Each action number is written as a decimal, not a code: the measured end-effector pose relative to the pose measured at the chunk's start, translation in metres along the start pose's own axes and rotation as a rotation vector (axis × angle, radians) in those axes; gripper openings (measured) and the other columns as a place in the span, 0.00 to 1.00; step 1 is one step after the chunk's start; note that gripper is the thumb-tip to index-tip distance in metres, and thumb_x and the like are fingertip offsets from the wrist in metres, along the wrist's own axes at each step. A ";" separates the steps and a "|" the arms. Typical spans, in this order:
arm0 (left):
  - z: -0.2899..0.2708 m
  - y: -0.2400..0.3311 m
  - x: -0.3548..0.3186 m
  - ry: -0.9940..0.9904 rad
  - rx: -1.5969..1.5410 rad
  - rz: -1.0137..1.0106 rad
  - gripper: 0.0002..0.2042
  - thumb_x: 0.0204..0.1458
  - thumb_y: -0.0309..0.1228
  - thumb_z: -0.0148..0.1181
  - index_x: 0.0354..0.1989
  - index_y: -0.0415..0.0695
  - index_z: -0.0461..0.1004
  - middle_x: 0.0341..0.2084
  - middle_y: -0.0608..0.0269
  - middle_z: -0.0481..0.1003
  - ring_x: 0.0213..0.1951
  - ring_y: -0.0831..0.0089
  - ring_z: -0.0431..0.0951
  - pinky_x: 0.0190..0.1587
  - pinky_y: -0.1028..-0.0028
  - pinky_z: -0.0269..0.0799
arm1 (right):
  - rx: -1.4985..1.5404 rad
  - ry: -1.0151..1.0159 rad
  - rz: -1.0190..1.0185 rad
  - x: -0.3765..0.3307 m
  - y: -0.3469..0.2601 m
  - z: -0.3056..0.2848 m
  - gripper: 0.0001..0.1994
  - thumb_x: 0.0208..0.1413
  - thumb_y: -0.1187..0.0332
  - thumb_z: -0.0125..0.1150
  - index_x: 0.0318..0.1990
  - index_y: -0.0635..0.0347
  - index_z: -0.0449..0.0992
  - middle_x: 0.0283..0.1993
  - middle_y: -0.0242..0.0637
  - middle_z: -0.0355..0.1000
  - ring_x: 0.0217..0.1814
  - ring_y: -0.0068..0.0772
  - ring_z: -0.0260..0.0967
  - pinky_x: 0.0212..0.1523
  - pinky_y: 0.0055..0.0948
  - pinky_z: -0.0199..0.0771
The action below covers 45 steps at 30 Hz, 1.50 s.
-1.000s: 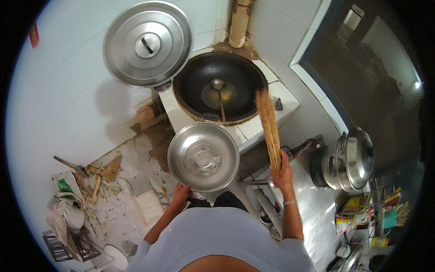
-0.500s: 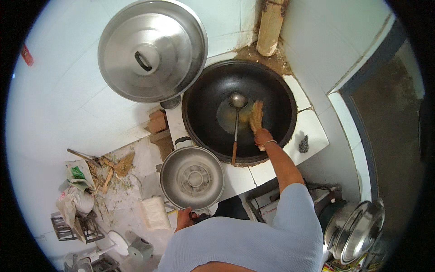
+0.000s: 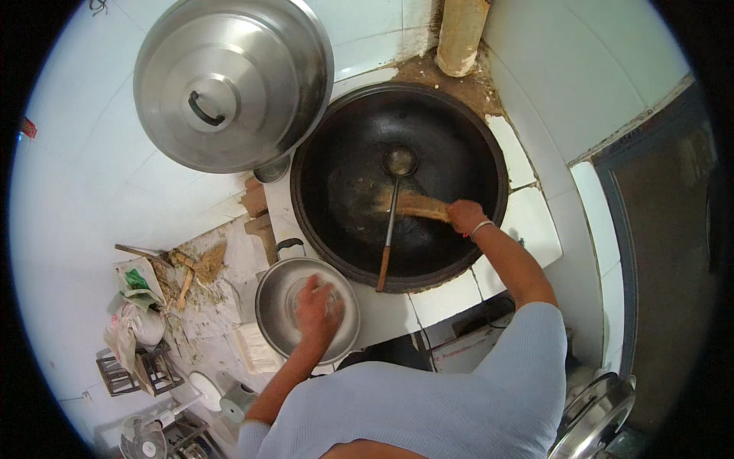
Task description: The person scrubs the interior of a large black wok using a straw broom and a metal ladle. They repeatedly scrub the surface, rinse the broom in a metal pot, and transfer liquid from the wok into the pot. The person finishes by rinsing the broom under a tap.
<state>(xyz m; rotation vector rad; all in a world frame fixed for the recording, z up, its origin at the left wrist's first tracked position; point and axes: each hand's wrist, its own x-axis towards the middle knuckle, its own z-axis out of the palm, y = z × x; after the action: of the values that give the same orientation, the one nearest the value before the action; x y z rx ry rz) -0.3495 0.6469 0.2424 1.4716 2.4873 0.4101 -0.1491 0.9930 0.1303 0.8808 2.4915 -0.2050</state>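
My right hand (image 3: 465, 217) is closed round a straw brush (image 3: 424, 205). The brush points left inside the large black wok (image 3: 344, 145), its bristle end low in the bowl near a small patch of yellowish liquid. A long-handled metal ladle (image 3: 399, 161) lies in the wok, and its brown handle end leans over the near rim. The brush crosses the ladle's shaft. My left hand (image 3: 317, 310) hangs over a shallow metal pan (image 3: 345, 329) left of the wok, fingers apart and slightly blurred, with no object visible in them. Whether it touches the pan I cannot tell.
A big metal lid (image 3: 252, 84) with a black handle leans on the wall at the back left. White tiles (image 3: 527, 222) edge the wok. A pipe-like column (image 3: 461, 38) rises behind it. Stacked metal cookware (image 3: 596, 421) stands at lower right; a bag (image 3: 141, 325) sits at left.
My left hand has gone from the pan's near handle to over its middle. The brush in my right hand has swung from upright to pointing left, toward the ladle.
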 end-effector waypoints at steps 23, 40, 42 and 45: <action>0.063 0.012 0.110 -0.269 -0.202 0.020 0.07 0.45 0.26 0.52 0.32 0.39 0.65 0.21 0.49 0.72 0.25 0.55 0.74 0.23 0.59 0.67 | 0.643 -0.226 -0.274 -0.016 -0.063 0.039 0.23 0.48 0.65 0.56 0.52 0.62 0.65 0.26 0.50 0.71 0.27 0.40 0.72 0.25 0.37 0.73; -0.038 -0.031 0.033 0.040 0.370 -0.218 0.12 0.41 0.27 0.58 0.37 0.45 0.69 0.27 0.55 0.67 0.33 0.56 0.71 0.31 0.60 0.66 | 1.381 0.179 0.625 0.125 -0.051 0.026 0.19 0.57 0.64 0.48 0.52 0.68 0.63 0.19 0.39 0.68 0.15 0.31 0.65 0.14 0.29 0.67; -0.040 -0.030 0.026 0.075 0.324 -0.258 0.10 0.39 0.28 0.61 0.31 0.43 0.70 0.28 0.55 0.67 0.32 0.55 0.70 0.32 0.60 0.66 | 1.185 0.157 0.323 0.146 -0.072 0.013 0.20 0.57 0.65 0.48 0.54 0.68 0.61 0.20 0.41 0.68 0.16 0.33 0.64 0.17 0.31 0.68; -0.038 -0.042 0.009 0.083 0.313 -0.304 0.10 0.39 0.28 0.61 0.31 0.43 0.70 0.27 0.55 0.67 0.32 0.54 0.70 0.31 0.60 0.66 | 0.932 0.084 -0.039 0.153 -0.101 0.002 0.22 0.56 0.65 0.48 0.56 0.67 0.59 0.20 0.43 0.68 0.17 0.35 0.64 0.20 0.35 0.70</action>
<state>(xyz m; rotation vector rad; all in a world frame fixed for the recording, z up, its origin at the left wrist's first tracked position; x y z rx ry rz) -0.4004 0.6310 0.2631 1.1586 2.8839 0.0275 -0.3140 0.9980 0.0516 1.1775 2.4477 -1.4401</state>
